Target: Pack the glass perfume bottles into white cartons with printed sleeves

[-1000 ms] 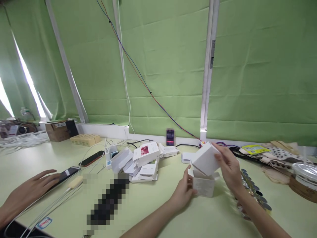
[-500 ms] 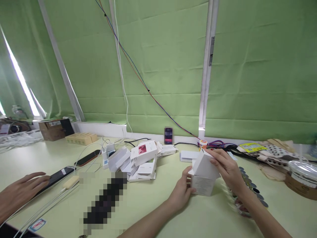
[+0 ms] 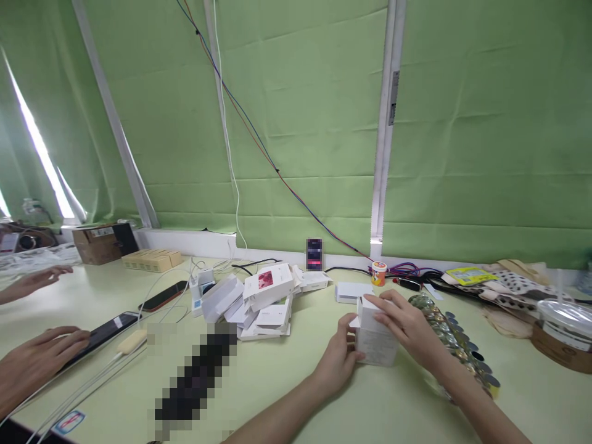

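A small white cardboard box (image 3: 377,346), with fine print on its near side, stands on the table in front of me. My left hand (image 3: 337,357) grips its left side, thumb low on the printed face. My right hand (image 3: 409,324) is closed over the white upper part (image 3: 367,311) of the box, which sits low on the printed part. Whether that upper part is a lid flap or a separate inner piece I cannot tell. To the right of my right wrist, several clear jars or bottles with round grey ends (image 3: 456,339) lie in rows.
White cartons (image 3: 268,287) are piled left of centre. Behind my box are another white box (image 3: 352,292) and an orange tub (image 3: 379,274). A lidded cup (image 3: 567,320) stands far right. At left, another person's hand (image 3: 55,351) rests on a phone (image 3: 108,330), among cables.
My right hand has come down, and the tilted white upper part has lowered onto the box. My left hand keeps its place. Another person's second hand has appeared at far left.
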A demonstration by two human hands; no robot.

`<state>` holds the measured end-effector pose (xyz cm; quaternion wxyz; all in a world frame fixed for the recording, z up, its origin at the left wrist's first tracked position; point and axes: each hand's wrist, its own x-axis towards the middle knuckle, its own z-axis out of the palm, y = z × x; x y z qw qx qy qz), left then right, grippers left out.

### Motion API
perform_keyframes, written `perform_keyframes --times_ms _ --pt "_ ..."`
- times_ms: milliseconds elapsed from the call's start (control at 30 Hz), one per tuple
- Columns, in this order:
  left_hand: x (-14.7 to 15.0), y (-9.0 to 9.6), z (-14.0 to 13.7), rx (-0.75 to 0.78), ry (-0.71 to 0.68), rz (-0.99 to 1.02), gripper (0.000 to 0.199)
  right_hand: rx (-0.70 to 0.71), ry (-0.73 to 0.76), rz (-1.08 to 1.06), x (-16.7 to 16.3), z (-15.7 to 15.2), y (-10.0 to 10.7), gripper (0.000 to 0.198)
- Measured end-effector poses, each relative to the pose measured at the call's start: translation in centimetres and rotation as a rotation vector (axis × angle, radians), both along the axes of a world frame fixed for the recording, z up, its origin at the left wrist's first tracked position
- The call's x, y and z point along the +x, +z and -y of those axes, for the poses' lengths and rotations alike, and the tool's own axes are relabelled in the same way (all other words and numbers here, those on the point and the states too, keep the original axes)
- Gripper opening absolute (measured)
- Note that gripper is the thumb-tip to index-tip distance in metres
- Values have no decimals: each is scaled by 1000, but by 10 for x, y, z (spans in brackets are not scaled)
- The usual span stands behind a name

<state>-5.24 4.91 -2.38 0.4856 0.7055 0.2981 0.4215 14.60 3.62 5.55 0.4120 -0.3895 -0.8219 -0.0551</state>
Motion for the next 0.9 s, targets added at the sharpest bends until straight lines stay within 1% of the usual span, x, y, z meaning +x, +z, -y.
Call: perform_keyframes --times_ms 67,133,233,333,433,600,767,833,900 --pt "0 -1 0 1 -2 -1 67 -11 2 33 -1 -1 -10 34" --pt "0 -1 0 19 0 -14 67 7 14 32 0 -2 -20 36" --pt "-1 0 1 55 8 -46 66 21 -11 -70 1 0 -30 37" --pt "-1 2 2 86 12 -75 67 -25 -71 -181 0 5 -33 34" --pt "-1 2 3 103 4 -78 69 -23 -52 -168 -2 8 -32 28" --pt "-2 3 4 113 21 -111 73 148 -7 -113 -5 14 -33 29" --pt "-4 4 2 117 3 -103 70 347 89 67 3 21 -41 29" --pt "-4 3 2 126 -3 -109 70 384 118 145 8 21 -43 32" --pt "-5 3 2 144 -8 -124 71 392 143 172 11 22 -45 33"
